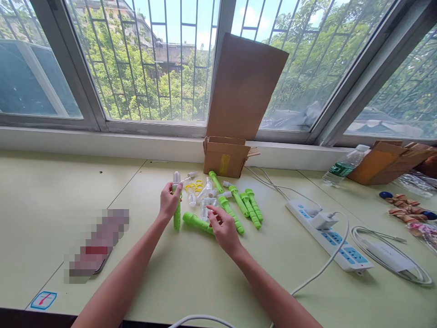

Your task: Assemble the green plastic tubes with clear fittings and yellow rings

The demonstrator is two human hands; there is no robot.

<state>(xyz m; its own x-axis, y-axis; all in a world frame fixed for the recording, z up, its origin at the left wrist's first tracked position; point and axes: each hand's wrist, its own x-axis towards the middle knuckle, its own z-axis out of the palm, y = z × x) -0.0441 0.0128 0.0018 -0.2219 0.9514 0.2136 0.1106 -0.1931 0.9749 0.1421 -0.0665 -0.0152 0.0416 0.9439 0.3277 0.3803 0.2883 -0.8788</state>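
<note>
My left hand (168, 200) is closed around a green ribbed plastic tube (176, 217), held upright. A clear dome-shaped piece (176, 177) sits at its top, though the fingers hide part of the join. My right hand (223, 228) has its fingers half curled, thumb and index apart. Its fingertips are beside a clear plastic cup (204, 210); whether they touch it I cannot tell. Another green tube (197, 222) lies between the hands, its end partly behind my right hand. Beyond lie several clear pieces (191, 197) and yellow rings (198, 184).
More green tubes (251, 212) lie right of my hands. A cardboard box (223, 159) stands open against the sill. Rightward are a power strip (327, 234) with cables, a coiled charger (389, 255) and a water bottle (346, 165). A blurred-out phone-shaped object (102, 241) lies left.
</note>
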